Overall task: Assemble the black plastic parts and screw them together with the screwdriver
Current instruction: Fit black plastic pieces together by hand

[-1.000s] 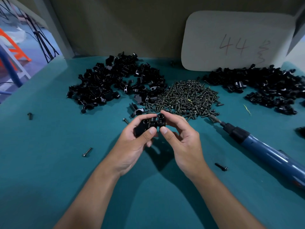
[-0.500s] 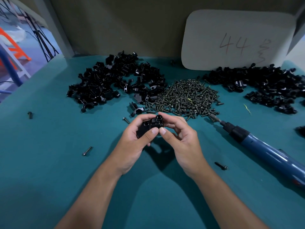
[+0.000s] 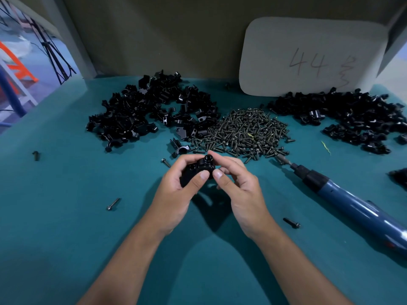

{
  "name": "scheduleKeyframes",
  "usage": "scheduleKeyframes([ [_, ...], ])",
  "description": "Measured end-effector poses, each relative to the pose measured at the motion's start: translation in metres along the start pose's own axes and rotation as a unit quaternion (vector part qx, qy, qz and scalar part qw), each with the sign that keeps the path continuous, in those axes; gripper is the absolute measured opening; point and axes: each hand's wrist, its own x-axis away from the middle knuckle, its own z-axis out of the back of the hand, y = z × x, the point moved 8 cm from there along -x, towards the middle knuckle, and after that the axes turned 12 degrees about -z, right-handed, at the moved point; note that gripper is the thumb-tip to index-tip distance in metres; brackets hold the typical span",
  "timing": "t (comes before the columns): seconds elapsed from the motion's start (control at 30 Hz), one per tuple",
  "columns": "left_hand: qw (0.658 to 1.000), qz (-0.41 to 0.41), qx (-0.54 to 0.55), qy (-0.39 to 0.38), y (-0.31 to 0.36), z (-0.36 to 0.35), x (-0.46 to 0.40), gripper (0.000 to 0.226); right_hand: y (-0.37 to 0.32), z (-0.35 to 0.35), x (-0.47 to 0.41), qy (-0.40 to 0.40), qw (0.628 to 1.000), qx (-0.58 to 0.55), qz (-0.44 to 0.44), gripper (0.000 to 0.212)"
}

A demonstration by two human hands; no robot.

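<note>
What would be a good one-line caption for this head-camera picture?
Both hands, left and right, hold a black plastic assembly above the teal table, screwdriver lying idle.

- I see a teal work surface point(image 3: 66, 227) filling the lower frame under dim, even light.
- A drab olive wall point(image 3: 165, 36) closes off the top centre.
- A pale rounded board point(image 3: 275, 53) marked "44" leans at upper right.
- At upper left, an opening shows a bluish floor point(image 3: 13, 119), an orange frame point(image 3: 21, 67) and black cables point(image 3: 55, 53).
</note>
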Motion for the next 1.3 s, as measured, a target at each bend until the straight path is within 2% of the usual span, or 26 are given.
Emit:
scheduleKeyframes([
  [0.57, 0.999, -0.006, -0.029, -0.016, -0.0033, -0.0018, -0.0006, 0.032, -0.0003, 0.0008, 0.0009, 0.025, 1.0, 0.008, 0.009, 0.042],
  [0.83, 0.999, -0.01, -0.028, -0.018, -0.003, -0.0023, -0.0002, 0.032, 0.0038, 0.0005, -0.0004, 0.03, 0.999, 0.003, -0.01, 0.029],
  [1.3, 0.999, -0.026, -0.036, -0.005, 0.0032, -0.0017, -0.0006, 0.025, 0.0046, -0.0002, -0.0003, 0.024, 1.0, 0.011, -0.007, 0.027],
])
